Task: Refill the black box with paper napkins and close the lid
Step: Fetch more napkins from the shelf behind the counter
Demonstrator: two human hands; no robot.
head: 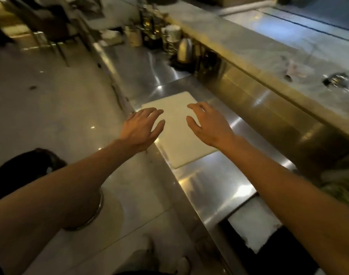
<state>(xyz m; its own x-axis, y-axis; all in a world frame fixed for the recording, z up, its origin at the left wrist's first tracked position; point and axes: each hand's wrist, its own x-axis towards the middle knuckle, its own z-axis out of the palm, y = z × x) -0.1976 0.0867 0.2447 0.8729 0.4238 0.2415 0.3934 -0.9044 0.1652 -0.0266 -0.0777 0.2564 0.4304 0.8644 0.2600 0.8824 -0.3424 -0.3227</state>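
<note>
My left hand [143, 129] and my right hand [208, 124] are stretched out over a steel counter [213, 181], fingers spread, each holding nothing. Both hover above a flat white board [177, 139] that lies on the counter. At the lower right, a black box [268, 255] with white paper napkins [255, 225] showing in it sits at the counter's near end, partly under my right forearm. Its lid is not visible.
A raised marble ledge [268, 46] runs along the right side. At the far end stand a metal kettle [184, 50], bottles and jars [150, 28]. A dark round bin [25, 175] stands on the floor at the left, with chairs [50, 26] beyond.
</note>
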